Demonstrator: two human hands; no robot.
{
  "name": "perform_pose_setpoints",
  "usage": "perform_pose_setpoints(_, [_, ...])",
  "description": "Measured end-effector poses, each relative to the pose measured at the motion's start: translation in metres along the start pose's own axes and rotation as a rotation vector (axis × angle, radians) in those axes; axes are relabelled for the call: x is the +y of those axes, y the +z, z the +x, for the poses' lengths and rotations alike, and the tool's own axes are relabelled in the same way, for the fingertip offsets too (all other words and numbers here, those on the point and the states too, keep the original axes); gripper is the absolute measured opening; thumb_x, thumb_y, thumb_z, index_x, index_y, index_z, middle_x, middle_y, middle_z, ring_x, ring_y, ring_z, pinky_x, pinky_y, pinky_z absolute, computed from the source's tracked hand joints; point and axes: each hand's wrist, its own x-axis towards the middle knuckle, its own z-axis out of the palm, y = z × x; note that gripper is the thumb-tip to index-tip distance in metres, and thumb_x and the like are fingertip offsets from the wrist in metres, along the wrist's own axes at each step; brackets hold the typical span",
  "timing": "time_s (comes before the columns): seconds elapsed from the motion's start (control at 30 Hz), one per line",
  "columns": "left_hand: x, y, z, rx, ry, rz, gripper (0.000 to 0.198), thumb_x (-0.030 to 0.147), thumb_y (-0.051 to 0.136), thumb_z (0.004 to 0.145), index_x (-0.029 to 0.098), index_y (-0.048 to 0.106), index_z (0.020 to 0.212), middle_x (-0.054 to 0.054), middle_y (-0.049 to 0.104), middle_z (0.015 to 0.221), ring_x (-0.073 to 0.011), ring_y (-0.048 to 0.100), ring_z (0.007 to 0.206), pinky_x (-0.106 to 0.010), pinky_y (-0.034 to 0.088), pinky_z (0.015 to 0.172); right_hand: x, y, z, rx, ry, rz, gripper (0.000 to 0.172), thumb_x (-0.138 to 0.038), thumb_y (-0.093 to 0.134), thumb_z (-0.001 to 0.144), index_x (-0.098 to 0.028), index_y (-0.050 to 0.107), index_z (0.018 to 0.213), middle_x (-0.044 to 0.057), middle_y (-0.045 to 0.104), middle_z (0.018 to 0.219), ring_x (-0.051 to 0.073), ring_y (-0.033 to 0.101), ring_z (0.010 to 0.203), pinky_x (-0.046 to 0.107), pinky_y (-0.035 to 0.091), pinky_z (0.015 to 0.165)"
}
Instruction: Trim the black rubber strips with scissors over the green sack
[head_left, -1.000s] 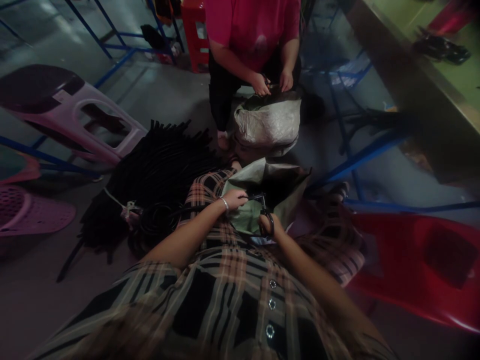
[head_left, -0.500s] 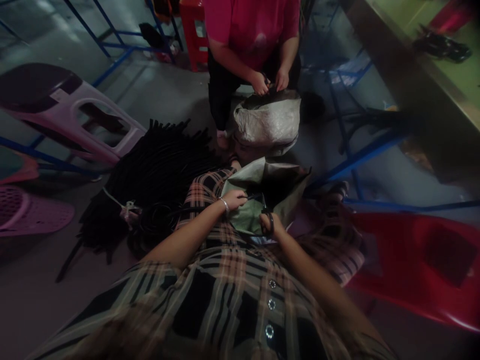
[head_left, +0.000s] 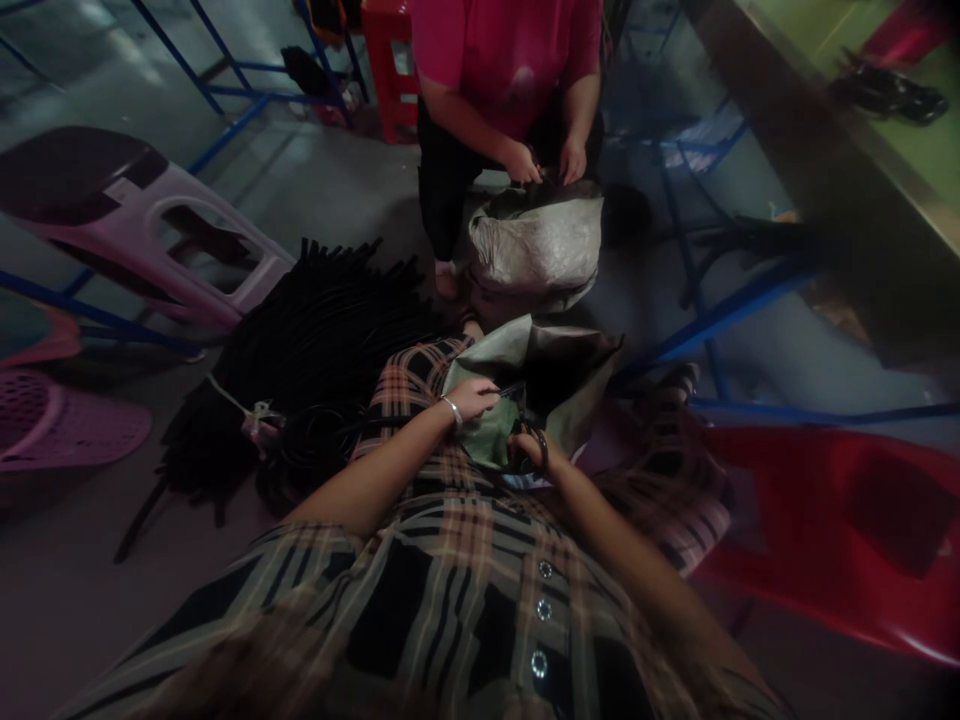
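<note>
My left hand [head_left: 475,398], a bracelet at its wrist, pinches a thin black strip [head_left: 511,388] that points to the right. In my right hand [head_left: 553,456] is a pair of scissors [head_left: 538,436] with large dark handle loops. Its blades reach up toward the strip's far end; whether they touch it is too dark to tell. Both hands are over the near side of a pale green-grey sack [head_left: 484,438], which stands open between my legs. The sack's inside is in deep shadow.
A person in a pink shirt [head_left: 510,50] works over another sack [head_left: 536,245] opposite me. To my left lie a tied bundle of black strips [head_left: 292,330], a stool [head_left: 217,240] and a pink basket [head_left: 97,420]. A red chair [head_left: 810,510] stands at right, below blue metal bars [head_left: 735,310].
My right hand has turned a little, and the scissors have shifted slightly left. My left hand stays almost in place, still pinching the strip.
</note>
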Motion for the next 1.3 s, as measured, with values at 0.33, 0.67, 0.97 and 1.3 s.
perform_pose_setpoints(0.33, [-0.001, 0.006, -0.003, -0.054, 0.04, 0.059, 0.021, 0.025, 0.057, 0.069, 0.011, 0.064, 0.083, 0.004, 0.051, 0.053, -0.0043, 0.038, 0.039, -0.017, 0.027, 0.039, -0.005, 0.002, -0.004, 0.0, 0.044, 0.087, 0.016, -0.028, 0.051, 0.068, -0.015, 0.057, 0.073, 0.003, 0.06, 0.064, 0.017, 0.06, 0.054, 0.021, 0.038, 0.04])
perform_pose_setpoints(0.67, [-0.004, 0.006, -0.001, -0.085, 0.088, 0.112, 0.023, 0.026, 0.055, 0.069, 0.011, 0.065, 0.083, 0.004, 0.052, 0.055, -0.0046, 0.037, 0.041, -0.018, 0.027, 0.041, -0.003, 0.001, -0.001, 0.05, 0.045, -0.009, 0.018, -0.029, 0.05, 0.071, -0.013, 0.058, 0.066, 0.003, 0.06, 0.057, 0.013, 0.057, 0.052, 0.019, 0.036, 0.042])
perform_pose_setpoints(0.97, [-0.008, 0.006, 0.002, -0.076, 0.096, 0.13, 0.025, 0.028, 0.055, 0.07, 0.012, 0.065, 0.086, 0.004, 0.053, 0.056, -0.0052, 0.038, 0.042, -0.018, 0.029, 0.042, -0.019, 0.0, -0.014, 0.093, -0.016, -0.091, 0.022, -0.022, 0.048, 0.071, -0.014, 0.056, 0.052, 0.004, 0.057, 0.046, 0.013, 0.055, 0.047, 0.02, 0.041, 0.046])
perform_pose_setpoints(1.3, [-0.005, 0.001, 0.0, -0.122, 0.068, 0.19, 0.027, 0.025, 0.053, 0.071, 0.012, 0.066, 0.091, 0.004, 0.053, 0.054, -0.0066, 0.041, 0.043, -0.019, 0.032, 0.044, -0.021, 0.002, -0.019, 0.149, -0.028, -0.114, 0.021, -0.021, 0.045, 0.069, -0.016, 0.053, 0.05, 0.001, 0.053, 0.044, 0.011, 0.051, 0.042, 0.019, 0.036, 0.042])
